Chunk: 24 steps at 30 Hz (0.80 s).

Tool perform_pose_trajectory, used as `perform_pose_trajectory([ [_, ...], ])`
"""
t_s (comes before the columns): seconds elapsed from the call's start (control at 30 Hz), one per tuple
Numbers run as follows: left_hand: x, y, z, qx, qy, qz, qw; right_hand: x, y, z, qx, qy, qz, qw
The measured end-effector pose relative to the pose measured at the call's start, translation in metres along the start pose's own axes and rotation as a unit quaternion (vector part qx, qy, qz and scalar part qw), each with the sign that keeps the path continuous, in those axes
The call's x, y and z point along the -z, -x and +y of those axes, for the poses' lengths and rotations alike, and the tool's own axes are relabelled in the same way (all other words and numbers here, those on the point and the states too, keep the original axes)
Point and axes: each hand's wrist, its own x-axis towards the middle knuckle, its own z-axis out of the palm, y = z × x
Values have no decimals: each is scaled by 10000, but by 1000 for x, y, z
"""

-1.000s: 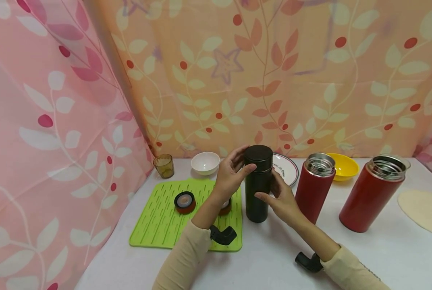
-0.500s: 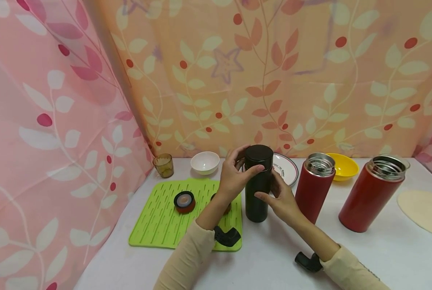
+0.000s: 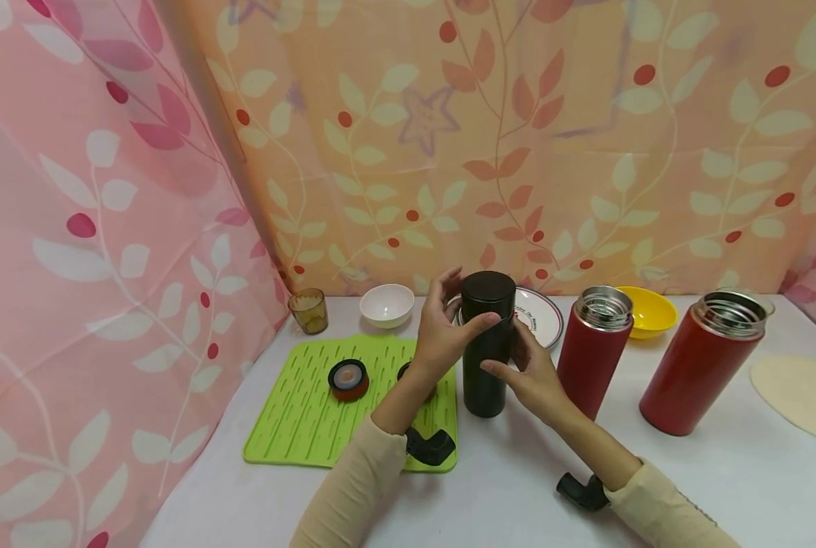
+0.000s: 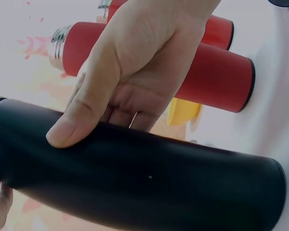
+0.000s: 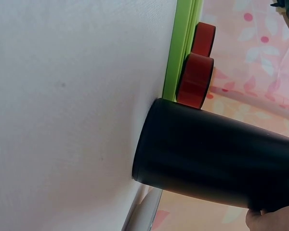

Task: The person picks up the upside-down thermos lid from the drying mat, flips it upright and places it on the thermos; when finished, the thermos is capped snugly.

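A black flask [image 3: 488, 358] with its black lid on stands upright on the white table [image 3: 517, 487], just right of the green mat [image 3: 298, 415]. My left hand [image 3: 449, 320] grips the flask's top, thumb across the front and fingers behind the lid. The left wrist view shows that thumb [image 4: 72, 125] pressed on the black flask [image 4: 159, 187]. My right hand [image 3: 521, 361] holds the flask's middle from the right. In the right wrist view the black flask [image 5: 216, 163] stands with its base on the table, and only an edge of the right hand [image 5: 274, 219] shows.
Two open red flasks [image 3: 593, 354] [image 3: 699, 365] stand to the right. Two red lids [image 3: 349, 379] [image 5: 195, 79] lie on the mat. An amber glass [image 3: 308, 310], white bowl [image 3: 387, 304], plate [image 3: 543, 313] and yellow bowl [image 3: 649, 312] line the back. A beige disc [image 3: 801, 396] lies far right.
My left thumb has slid right across the flask's upper front and the fingers have risen behind the lid. The right hand and the flask have stayed in place.
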Motion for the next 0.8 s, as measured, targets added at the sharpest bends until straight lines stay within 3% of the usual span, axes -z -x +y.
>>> perform_pose_trajectory([
  [0.2, -4, 1, 3, 86, 76, 234, 9997, 0, 0, 0, 10, -24, 1, 10000],
  [0.43, 6, -5, -25, -4, 469, -44, 9989, 0, 0, 0, 84, 7, 12, 10000],
  [0.53, 8, -5, -29, -29, 553, -183, 9983, 0, 0, 0, 57, 10, 5, 10000],
  [0.63, 7, -5, -29, -85, 710, -98, 9974, 0, 1, -1, 23, 2, 14, 10000],
  [0.8, 0, -7, -26, -344, 180, 280, 9989, 0, 1, -1, -8, 39, 42, 10000],
])
